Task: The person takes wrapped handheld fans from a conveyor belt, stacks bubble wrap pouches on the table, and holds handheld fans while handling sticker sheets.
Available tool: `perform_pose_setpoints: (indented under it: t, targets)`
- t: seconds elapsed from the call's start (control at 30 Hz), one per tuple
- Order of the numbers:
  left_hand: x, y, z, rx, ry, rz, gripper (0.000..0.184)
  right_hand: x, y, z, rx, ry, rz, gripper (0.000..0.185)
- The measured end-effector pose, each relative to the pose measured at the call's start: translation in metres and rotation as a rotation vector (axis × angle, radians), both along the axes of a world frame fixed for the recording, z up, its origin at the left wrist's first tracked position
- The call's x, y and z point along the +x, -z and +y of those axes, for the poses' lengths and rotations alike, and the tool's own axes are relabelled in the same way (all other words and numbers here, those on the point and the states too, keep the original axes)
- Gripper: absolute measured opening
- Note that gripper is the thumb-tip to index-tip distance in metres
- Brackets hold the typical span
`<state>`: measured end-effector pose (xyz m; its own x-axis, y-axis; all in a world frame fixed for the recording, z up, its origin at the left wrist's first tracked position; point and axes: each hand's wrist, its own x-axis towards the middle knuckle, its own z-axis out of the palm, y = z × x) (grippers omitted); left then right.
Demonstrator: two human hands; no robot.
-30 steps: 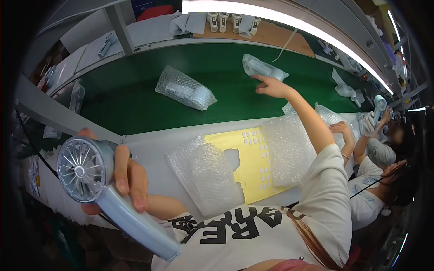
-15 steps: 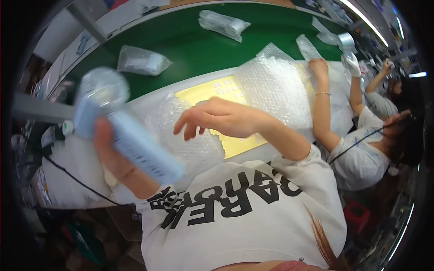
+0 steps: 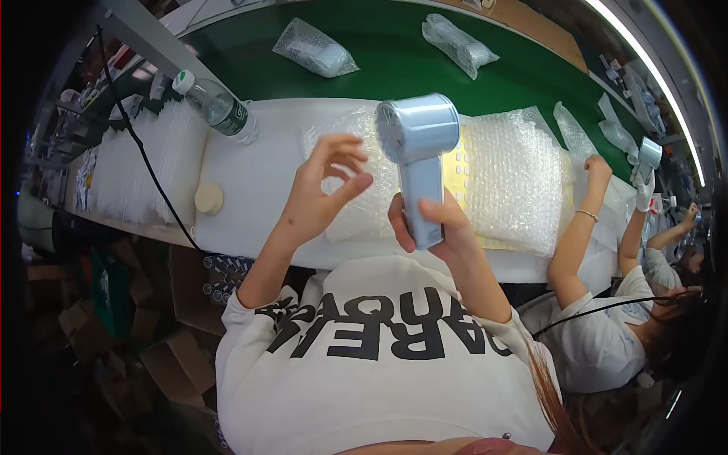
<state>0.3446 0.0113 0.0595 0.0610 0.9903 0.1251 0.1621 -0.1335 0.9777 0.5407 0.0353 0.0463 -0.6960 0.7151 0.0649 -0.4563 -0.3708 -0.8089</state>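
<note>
My right hand is wrapped around the handle of a light blue handheld fan, held upright with its round head on top. To its left, my left hand is raised with bent fingers apart and nothing in it. Beneath both hands lies clear bubble wrap. More bubble wrap bags are piled to the right, over a yellow sheet that shows in part.
Two bubble-wrapped packages lie on the green belt. At left stand a water bottle, a round cream-coloured piece and stacked white sheets. A co-worker's arms are at right; a black cable hangs at left.
The fan has passed from my left hand to my right and now stands upright near the middle. My left hand has let go and moved inward. The view has shifted left.
</note>
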Motion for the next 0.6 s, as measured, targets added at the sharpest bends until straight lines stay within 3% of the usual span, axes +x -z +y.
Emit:
perform_pose_setpoints:
  t: [0.07, 0.1, 0.2, 0.33, 0.6]
  targets:
    - [-0.007, 0.009, -0.016, -0.234, 0.143, 0.345, 0.029, -0.004, -0.004, -0.005, -0.077, 0.219, -0.182, 0.049]
    - [-0.006, 0.014, -0.023, -0.235, 0.143, 0.350, 0.029, -0.004, -0.008, -0.007, -0.078, 0.219, -0.176, 0.049]
    - [-0.004, 0.033, -0.033, -0.109, 0.221, 0.549, 0.021, -0.001, -0.017, -0.006, -0.034, 0.254, -0.224, 0.048]
    - [-0.002, 0.066, -0.034, 0.184, 0.132, 0.845, 0.014, 0.006, -0.021, -0.003, -0.147, 0.185, -0.025, 0.055]
    - [0.005, 0.070, -0.031, 0.189, 0.048, 0.842, 0.010, 0.012, -0.012, -0.007, -0.045, 0.328, -0.035, 0.073]
